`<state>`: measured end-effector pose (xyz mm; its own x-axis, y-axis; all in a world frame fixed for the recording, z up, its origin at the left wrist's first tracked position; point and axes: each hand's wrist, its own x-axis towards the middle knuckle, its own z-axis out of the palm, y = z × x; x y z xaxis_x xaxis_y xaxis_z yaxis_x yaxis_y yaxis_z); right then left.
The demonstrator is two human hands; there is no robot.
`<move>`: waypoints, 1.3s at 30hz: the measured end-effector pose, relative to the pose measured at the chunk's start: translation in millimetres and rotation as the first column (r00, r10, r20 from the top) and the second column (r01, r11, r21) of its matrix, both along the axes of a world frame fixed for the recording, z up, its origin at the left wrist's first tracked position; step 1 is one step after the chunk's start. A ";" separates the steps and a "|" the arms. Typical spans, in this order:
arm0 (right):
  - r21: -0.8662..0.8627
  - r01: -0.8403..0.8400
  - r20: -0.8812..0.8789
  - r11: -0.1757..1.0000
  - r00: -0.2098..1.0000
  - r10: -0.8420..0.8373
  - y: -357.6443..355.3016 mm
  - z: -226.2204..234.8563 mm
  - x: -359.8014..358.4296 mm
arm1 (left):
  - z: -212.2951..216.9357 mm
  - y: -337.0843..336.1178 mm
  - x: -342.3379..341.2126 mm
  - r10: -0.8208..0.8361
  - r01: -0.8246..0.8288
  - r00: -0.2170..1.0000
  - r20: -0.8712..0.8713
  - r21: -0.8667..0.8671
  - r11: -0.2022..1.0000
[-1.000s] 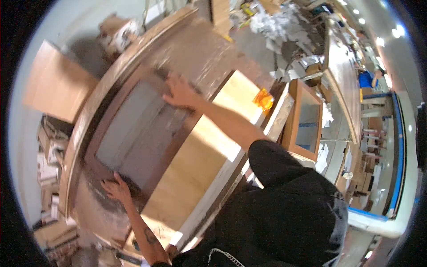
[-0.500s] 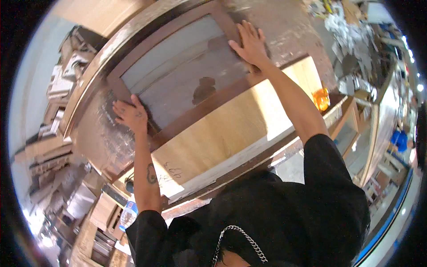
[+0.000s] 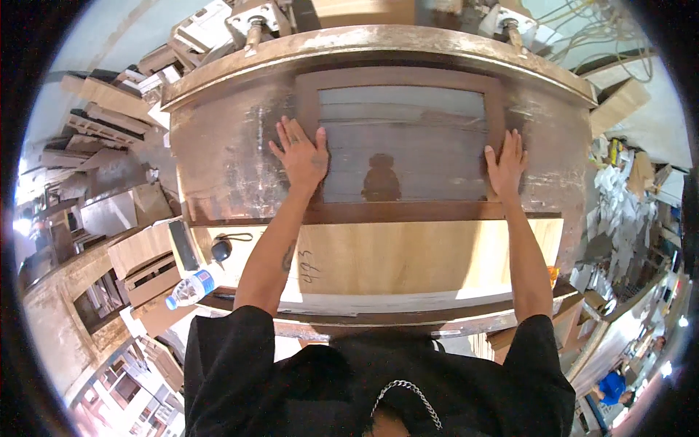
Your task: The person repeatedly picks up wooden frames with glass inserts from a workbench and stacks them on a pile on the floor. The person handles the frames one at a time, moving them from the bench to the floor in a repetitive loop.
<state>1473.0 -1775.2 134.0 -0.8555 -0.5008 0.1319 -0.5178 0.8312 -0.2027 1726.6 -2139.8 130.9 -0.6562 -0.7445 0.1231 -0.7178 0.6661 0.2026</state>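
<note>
A brown wooden frame point(image 3: 411, 212) with a glass pane point(image 3: 437, 156) lies flat on the worn brown workbench point(image 3: 226, 160). My left hand point(image 3: 302, 162) rests open at the frame's left side, its fingers spread and partly over the bench. At the right side, my right hand point(image 3: 506, 171) lies with fingers stretched out and thumb apart, touching the frame's edge. Neither hand is wrapped round anything. A dark reflection shows in the pane. Along the frame's near edge lies a pale wooden board point(image 3: 400, 255) with handwriting on it, and my forearms cross over it.
A raised wooden rail point(image 3: 378, 38) bounds the bench's far edge, with two clamp-like metal fittings beyond. At near left lie a black tape measure point(image 3: 221, 250) and a plastic bottle point(image 3: 191, 288). Wood scraps point(image 3: 109, 124) pile up at left. A person in blue point(image 3: 613, 386) is far right.
My view has turned, so the frame now appears level instead of slanted. Both hands are still at its two sides, and the bottle and tape measure show more fully.
</note>
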 end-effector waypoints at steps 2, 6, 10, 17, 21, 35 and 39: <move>-0.087 -0.034 0.023 0.996 0.999 0.036 -8.8 6.7 -2.3 | -3.4 -4.7 3.1 -0.014 0.018 1.000 0.023 -0.182 0.983; -0.064 -0.017 0.036 0.998 0.999 0.019 -4.1 -5.4 -6.1 | -7.1 -3.4 3.9 -0.033 0.033 0.999 -0.001 -0.180 0.983; -0.083 -0.014 0.036 0.996 0.999 0.017 4.7 -13.4 -7.3 | -6.7 0.3 -0.4 -0.050 0.045 0.998 -0.049 -0.096 0.994; -0.033 -0.021 0.020 0.999 1.000 0.022 5.1 -12.3 -5.6 | -8.0 1.6 6.8 -0.061 0.058 0.998 -0.016 -0.124 0.991; -0.077 -0.057 0.000 0.995 0.998 0.057 -3.3 2.7 3.4 | -4.4 0.8 13.6 -0.027 0.025 1.000 -0.010 -0.147 0.989; -0.084 0.024 -0.008 0.996 1.000 -0.024 8.7 -14.5 4.1 | -2.9 10.7 1.7 -0.097 0.099 0.995 0.022 -0.257 0.961; -0.026 0.024 0.032 0.999 0.999 -0.024 13.2 -12.5 -4.9 | -31.8 3.4 0.3 -0.036 0.068 0.981 0.191 -0.164 0.984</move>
